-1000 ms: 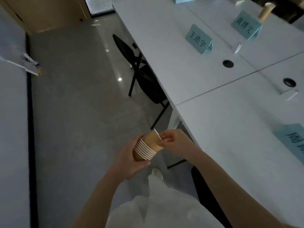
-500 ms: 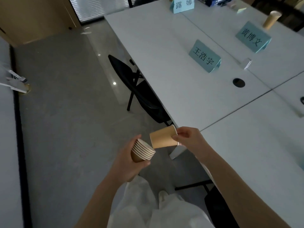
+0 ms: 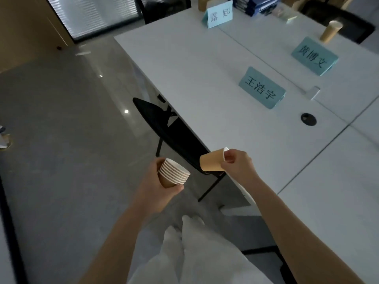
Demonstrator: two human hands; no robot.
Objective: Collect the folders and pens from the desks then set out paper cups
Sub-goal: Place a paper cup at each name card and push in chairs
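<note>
My left hand (image 3: 155,189) grips a nested stack of brown paper cups (image 3: 173,175) with white rims, held over the floor beside the desk. My right hand (image 3: 238,165) pinches the rim of a single brown paper cup (image 3: 211,161), which lies on its side just over the near edge of the white desk (image 3: 205,78). The single cup is apart from the stack. Another paper cup (image 3: 330,31) stands upright on the far desk at the upper right. A pile of dark folders (image 3: 252,5) lies at the far end.
Teal name cards (image 3: 261,88), (image 3: 314,56) and a pale one (image 3: 219,14) stand on the desks. A black chair (image 3: 164,128) is tucked under the desk edge ahead of my hands. A round cable hole (image 3: 308,119) sits beyond the near card. Grey floor spreads to the left.
My right hand pulled one cup off the stack and carried it right toward the desk edge. The view moved forward along the desk; the left hand still holds the stack.
</note>
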